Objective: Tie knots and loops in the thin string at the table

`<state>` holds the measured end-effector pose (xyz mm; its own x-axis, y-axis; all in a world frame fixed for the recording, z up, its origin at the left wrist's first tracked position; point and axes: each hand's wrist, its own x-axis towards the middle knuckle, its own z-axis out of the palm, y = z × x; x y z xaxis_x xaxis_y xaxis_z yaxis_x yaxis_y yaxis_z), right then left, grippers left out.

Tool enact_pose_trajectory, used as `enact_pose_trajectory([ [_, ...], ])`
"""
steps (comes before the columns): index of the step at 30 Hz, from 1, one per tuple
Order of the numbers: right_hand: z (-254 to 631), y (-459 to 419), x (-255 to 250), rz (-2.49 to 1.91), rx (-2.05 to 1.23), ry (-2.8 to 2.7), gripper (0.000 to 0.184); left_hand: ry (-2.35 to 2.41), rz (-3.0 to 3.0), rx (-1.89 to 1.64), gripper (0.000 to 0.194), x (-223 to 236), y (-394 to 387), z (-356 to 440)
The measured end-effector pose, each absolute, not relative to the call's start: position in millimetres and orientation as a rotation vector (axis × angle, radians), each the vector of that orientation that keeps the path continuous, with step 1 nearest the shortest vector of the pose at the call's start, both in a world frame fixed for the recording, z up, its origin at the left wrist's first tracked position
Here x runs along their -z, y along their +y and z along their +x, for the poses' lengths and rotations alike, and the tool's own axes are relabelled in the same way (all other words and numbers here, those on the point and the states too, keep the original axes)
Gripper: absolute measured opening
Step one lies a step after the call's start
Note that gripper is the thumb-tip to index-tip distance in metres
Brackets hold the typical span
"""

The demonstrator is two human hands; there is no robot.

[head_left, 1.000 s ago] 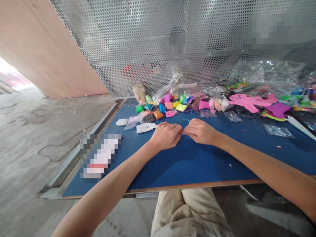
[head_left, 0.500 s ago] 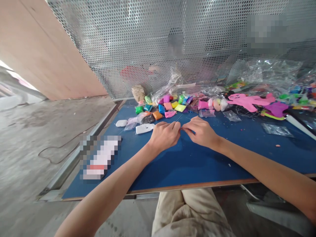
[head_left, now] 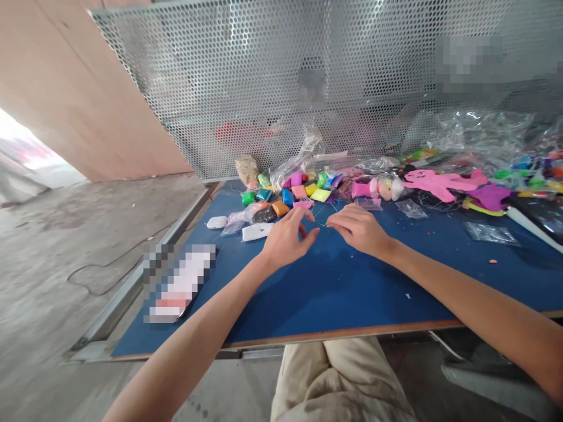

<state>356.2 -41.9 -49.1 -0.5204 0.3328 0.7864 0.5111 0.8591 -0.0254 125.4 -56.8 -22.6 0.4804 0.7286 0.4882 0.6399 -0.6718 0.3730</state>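
My left hand [head_left: 290, 237] hovers over the blue table [head_left: 334, 299] with its thumb and fingers apart and nothing visible between them. A hand's width or less to the right, my right hand [head_left: 357, 230] is closed in a pinch. From its fingertips runs a thin, pale thread or wire [head_left: 322, 224], looping up and away toward the back. Whether it is thread or fine wire I cannot make out. A white packet [head_left: 257, 232] lies just left of my left hand, and a pink piece [head_left: 303, 204] lies just behind it.
Several small coloured packets [head_left: 280, 208] lie along the back, before a perforated metal screen [head_left: 264, 76]. A white case [head_left: 217, 222] sits at the left, with a blurred-out flat item [head_left: 185, 281] nearer me. Pink figure [head_left: 433, 183], clear bag [head_left: 491, 233] and plastic wrap are at the right.
My hands were fingertip to fingertip, both pinching. My left fingers have since opened and drawn slightly away to the left, while my right hand stays pinched with the thin strand.
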Motion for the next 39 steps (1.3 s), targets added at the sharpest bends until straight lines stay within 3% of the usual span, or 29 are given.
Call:
enact_pose_trajectory([
  [12, 372, -47, 35, -0.381, 0.453, -2.395, 0.022, 0.733, 2.562, -0.804, 0.02, 24, -48, 123],
  [28, 362, -50, 45, -0.366, 0.195, -2.33, 0.013, 0.74, 2.369, -0.606, 0.022, 21, -50, 123],
  [39, 357, -54, 42, -0.468, -0.026, -2.209, 0.009, 0.802, 2.723, -0.754, 0.02, 17, -59, 121],
])
